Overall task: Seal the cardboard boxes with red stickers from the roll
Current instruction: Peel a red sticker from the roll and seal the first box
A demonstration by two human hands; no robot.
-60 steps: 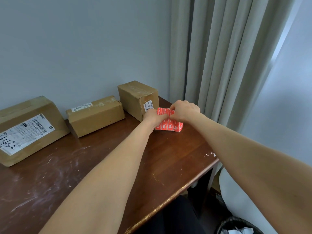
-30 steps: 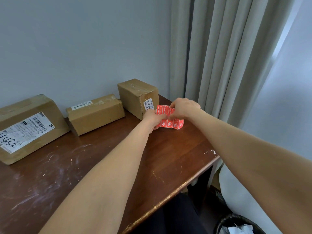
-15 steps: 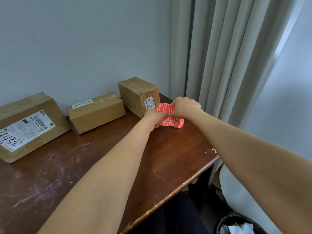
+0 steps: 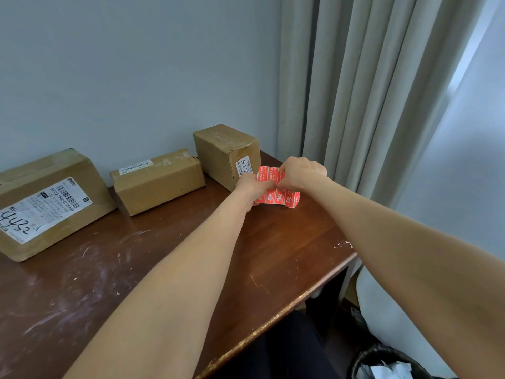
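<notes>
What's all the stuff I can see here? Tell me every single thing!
table: one, dark brown, scratched, under everything.
cardboard boxes: three, brown, in a row along the table's back.
sticker roll: one, red, beside the rightmost box, between both hands.
curtain: one, grey, at the right.
bin: one, black, bottom right corner.
left hand: one, holds the roll's left side.
right hand: one, pinches the roll near its top.

Looks like a spare room at home or a small office: a scuffed wooden desk (image 4: 164, 269) against a bare grey wall (image 4: 136, 77), long beige curtains (image 4: 369, 91) at two o'clock, a waste bin (image 4: 382, 362) at five (labelled cardboard boxes (image 4: 158, 184) line up from ten to twelve).
</notes>
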